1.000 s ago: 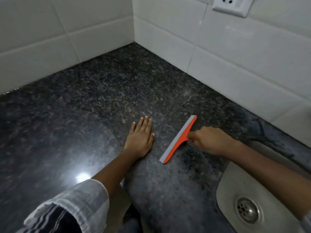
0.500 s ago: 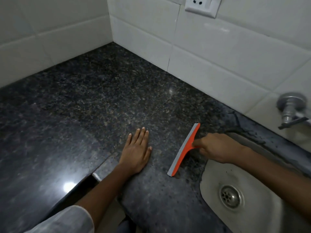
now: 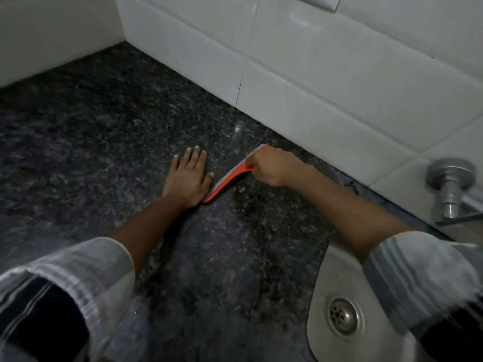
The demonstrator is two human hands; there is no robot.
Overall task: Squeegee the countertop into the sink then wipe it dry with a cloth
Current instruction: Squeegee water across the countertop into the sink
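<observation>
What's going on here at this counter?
A person is squeegeeing a dark granite countertop. The right hand grips an orange squeegee with its blade on the stone near the tiled wall. The left hand lies flat beside it. The sink is at lower right; no cloth is in view.

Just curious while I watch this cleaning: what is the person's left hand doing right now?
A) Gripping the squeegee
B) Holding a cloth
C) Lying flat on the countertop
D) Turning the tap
C: the left hand lies palm-down, fingers spread, on the dark countertop, while the right hand holds the orange squeegee.
</observation>
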